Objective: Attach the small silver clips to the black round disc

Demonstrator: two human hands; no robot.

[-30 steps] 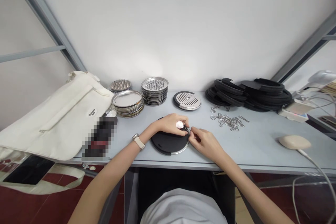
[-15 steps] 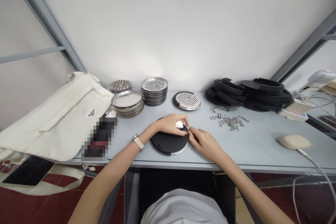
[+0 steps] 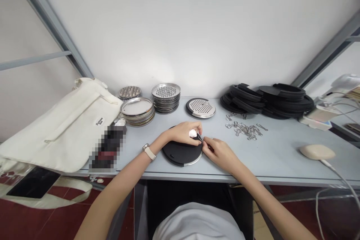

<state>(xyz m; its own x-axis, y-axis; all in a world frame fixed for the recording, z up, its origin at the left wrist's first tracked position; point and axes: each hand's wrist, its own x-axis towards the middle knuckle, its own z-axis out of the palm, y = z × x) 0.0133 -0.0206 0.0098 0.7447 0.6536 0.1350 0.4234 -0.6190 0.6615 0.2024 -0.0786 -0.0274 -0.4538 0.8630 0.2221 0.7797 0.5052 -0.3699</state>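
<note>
Head view: black holder (image 3: 180,152) under left hand (image 3: 182,132) holds silver-edged disc (image 3: 194,161).

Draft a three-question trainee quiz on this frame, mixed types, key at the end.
1. Multiple choice: which wrist wears the watch? A) right; B) left; C) neither.
2. True or false: in the head view, the loose metal clips lie to the right of the black disc.
3. Fill in: the left hand and right hand come together at the ____ side of the disc, as seen in the head view.

Key: 1. B; 2. True; 3. right.
</note>
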